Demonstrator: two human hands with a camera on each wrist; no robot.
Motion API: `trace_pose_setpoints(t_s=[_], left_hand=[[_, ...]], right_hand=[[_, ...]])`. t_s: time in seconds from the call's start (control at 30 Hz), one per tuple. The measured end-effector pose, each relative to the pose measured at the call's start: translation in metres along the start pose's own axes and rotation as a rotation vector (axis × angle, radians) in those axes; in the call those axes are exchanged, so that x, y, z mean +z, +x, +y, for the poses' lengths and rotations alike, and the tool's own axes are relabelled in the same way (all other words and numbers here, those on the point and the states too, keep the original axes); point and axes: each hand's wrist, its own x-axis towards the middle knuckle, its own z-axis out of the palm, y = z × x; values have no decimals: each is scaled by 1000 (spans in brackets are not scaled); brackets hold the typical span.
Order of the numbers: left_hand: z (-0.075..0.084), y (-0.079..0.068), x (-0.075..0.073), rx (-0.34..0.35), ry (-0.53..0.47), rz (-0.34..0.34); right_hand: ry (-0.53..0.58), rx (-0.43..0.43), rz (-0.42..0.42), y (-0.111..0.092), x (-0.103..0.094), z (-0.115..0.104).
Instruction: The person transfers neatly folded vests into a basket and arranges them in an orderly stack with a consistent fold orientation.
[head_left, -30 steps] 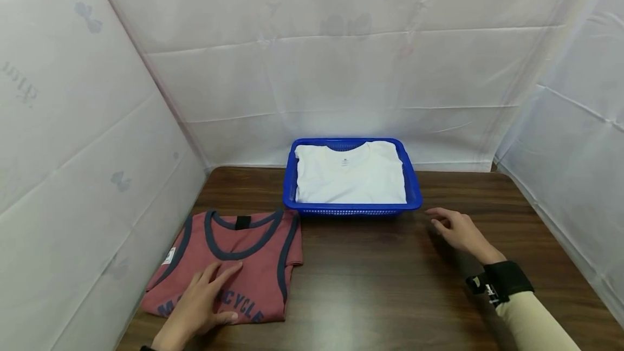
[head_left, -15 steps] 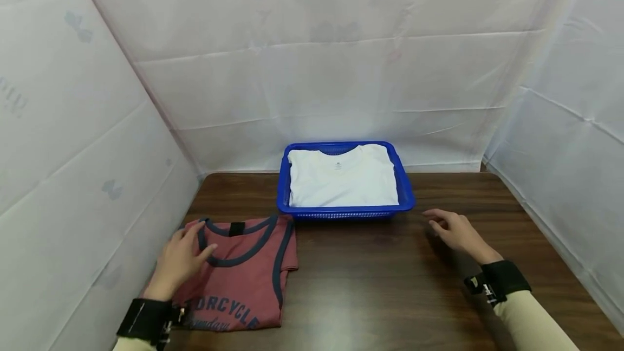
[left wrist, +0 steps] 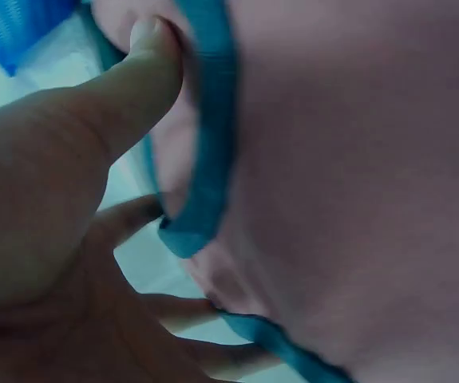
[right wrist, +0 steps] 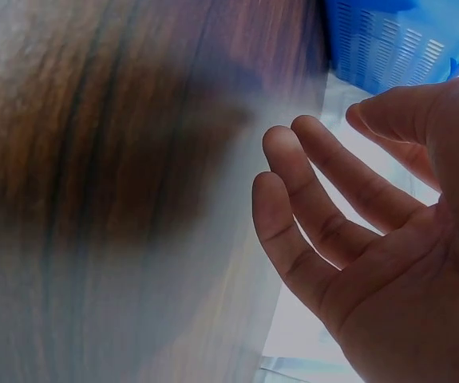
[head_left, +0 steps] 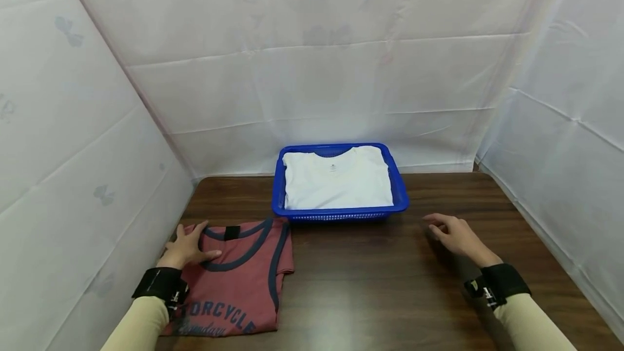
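A folded red shirt [head_left: 244, 286] with dark blue trim and lettering lies flat on the left of the table. My left hand [head_left: 184, 248] rests on its upper left corner beside the neckline, fingers spread. In the left wrist view, the thumb [left wrist: 153, 64] touches the cloth at the neckline trim, while the other fingertips reach the shirt's edge and are partly hidden. My right hand [head_left: 455, 238] hovers over the table right of the basket, holding nothing. Its fingers [right wrist: 317, 223] are loosely bent in the right wrist view.
A blue basket [head_left: 341, 214] stands at the back middle of the wooden table [head_left: 361, 280], just beyond the red shirt's right corner. A folded white shirt [head_left: 338, 186] lies in it. White sheets [head_left: 317, 91] enclose the back and both sides.
My left hand has moved up from the red shirt's lettering to its upper left corner. The right hand has hardly moved. The head view has shifted slightly.
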Motion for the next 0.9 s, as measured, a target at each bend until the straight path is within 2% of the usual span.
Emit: trace_pose_setpoints(t_s=[0.1,0.3,0.5,0.9], left_hand=[[-4,-1,6,-26,-10,-6],[-5,-1,11,-12,-12,34],[-5,-3,14,-25,8,47],[-11,-14,16,46,52,53]], right_hand=[[-8,4,-10,-1,1,1],[-10,-2,1,0,5,0],[-17,5,-7,0,7,-3],[-4,2,-10,-2,6,-4]])
